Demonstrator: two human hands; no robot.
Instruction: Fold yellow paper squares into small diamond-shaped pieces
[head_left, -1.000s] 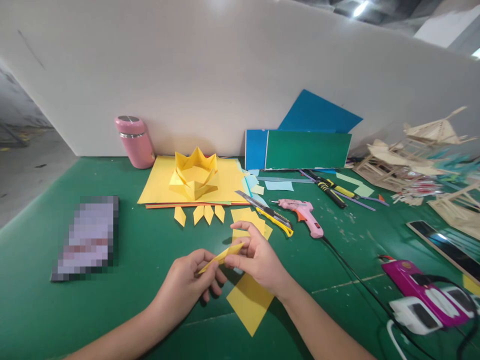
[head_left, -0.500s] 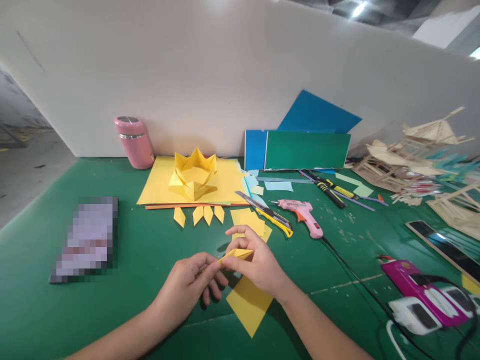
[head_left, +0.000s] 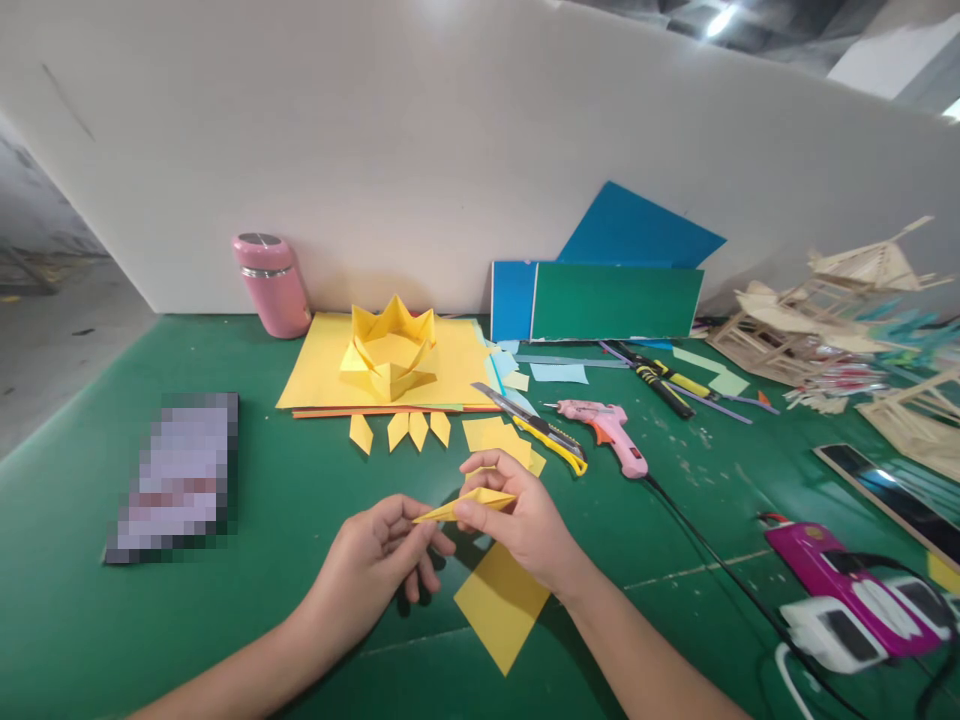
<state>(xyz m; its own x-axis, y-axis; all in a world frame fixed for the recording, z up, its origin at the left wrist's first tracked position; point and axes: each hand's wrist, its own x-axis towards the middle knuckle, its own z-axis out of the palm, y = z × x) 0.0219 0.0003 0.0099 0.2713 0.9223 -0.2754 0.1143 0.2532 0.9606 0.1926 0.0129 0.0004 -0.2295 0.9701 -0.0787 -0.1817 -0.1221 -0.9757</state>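
Both my hands pinch one small folded yellow paper piece (head_left: 466, 503) above the green table. My left hand (head_left: 379, 565) grips its left tip with thumb and fingers. My right hand (head_left: 517, 520) is closed on its right end. A flat yellow paper square (head_left: 499, 605) lies on the table under my right wrist. Several small folded yellow pieces (head_left: 401, 430) lie in a row further back. Behind them a folded yellow paper crown (head_left: 390, 350) sits on a stack of yellow sheets (head_left: 315, 375).
A yellow utility knife (head_left: 536, 428) and a pink glue gun (head_left: 611, 432) lie right of centre. A pink flask (head_left: 270, 283) stands at the back left. Blue and green boards (head_left: 611, 295) lean on the wall. Wooden stick models (head_left: 832, 320) and a magenta device (head_left: 840, 580) sit at the right.
The folded yellow piece was turned between my fingers, tilted a second ago, now nearly level; my hands stayed in about the same place.
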